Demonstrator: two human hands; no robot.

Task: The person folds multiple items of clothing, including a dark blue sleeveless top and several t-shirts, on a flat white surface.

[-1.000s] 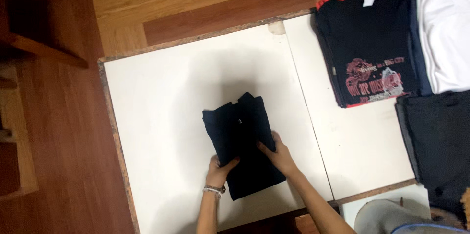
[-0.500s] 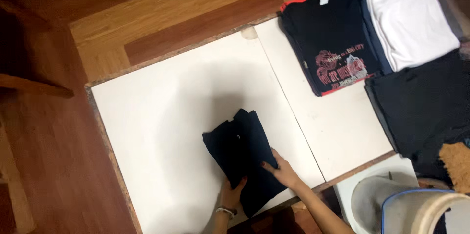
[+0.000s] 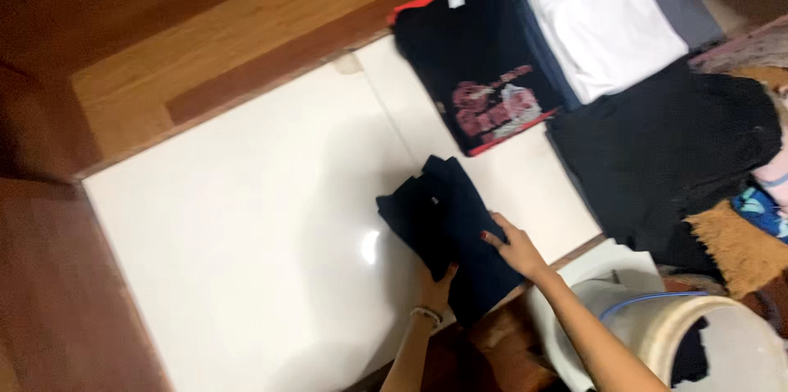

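Folded dark garment [image 3: 447, 232] on white board [image 3: 246, 236] — right hand [image 3: 515, 248] flat atop, left hand [image 3: 437, 284] gripping edge

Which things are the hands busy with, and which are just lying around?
Busy with:
left hand
right hand
folded dark garment
white board

Lying around:
printed black T-shirt
white shirt
black clothes pile
plastic basket

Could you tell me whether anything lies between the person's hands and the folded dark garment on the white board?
Nothing visible does. The left hand grips the near edge of the folded dark garment and the right hand rests flat on its right side. The black printed shirt lies apart, farther up the white board.
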